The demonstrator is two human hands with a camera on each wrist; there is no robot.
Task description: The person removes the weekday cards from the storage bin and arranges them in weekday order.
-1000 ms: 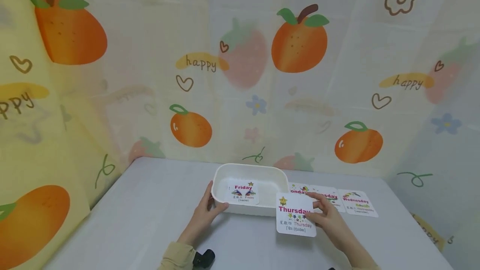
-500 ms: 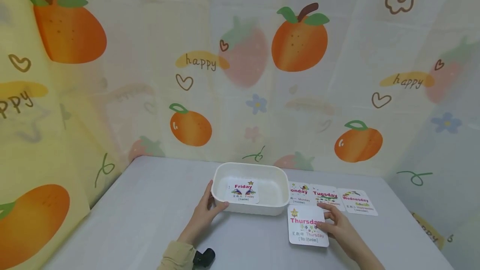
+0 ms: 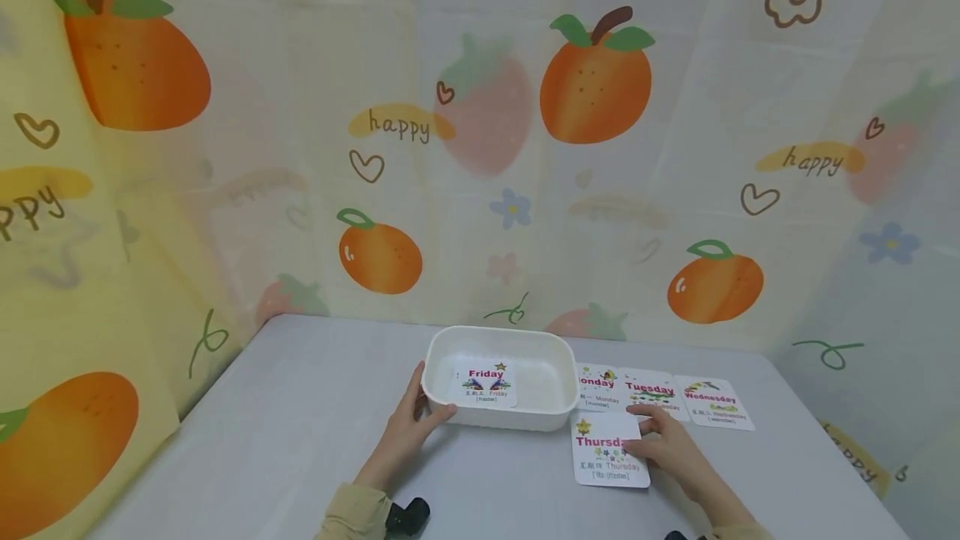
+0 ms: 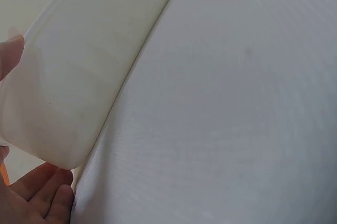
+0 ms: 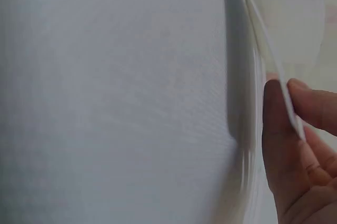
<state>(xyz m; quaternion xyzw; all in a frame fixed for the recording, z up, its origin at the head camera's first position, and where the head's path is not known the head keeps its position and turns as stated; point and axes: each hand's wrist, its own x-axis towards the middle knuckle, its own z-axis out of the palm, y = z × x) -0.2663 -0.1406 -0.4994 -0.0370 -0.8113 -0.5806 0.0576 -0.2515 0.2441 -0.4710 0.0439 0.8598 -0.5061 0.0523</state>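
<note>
With the thumb on the front rim and the fingers round its left end, my left hand (image 3: pixel 405 433) holds a white plastic tray (image 3: pixel 517 418). A Friday flashcard (image 3: pixel 485 386) lies inside it, on the left. My right hand (image 3: pixel 672 455) pinches the right edge of a Thursday flashcard (image 3: pixel 609 452), just in front of the tray's right corner. In the right wrist view this card (image 5: pixel 268 39) shows edge-on between thumb and fingers, tilted close over the table. Behind it, Monday (image 3: pixel 597 387), Tuesday (image 3: pixel 649 392) and Wednesday (image 3: pixel 712 402) flashcards form a row, with Monday's left part hidden by the tray.
A white cloth covers the table (image 3: pixel 315 407). Behind and to the left hangs a curtain (image 3: pixel 480 257) printed with oranges and strawberries. Black wrist devices (image 3: pixel 408 517) are strapped by the sleeves.
The Thursday card has moved right and toward the near side, away from the tray's front, then slightly back left. Monday and Tuesday are less covered now. The left hand and tray keep their place.
</note>
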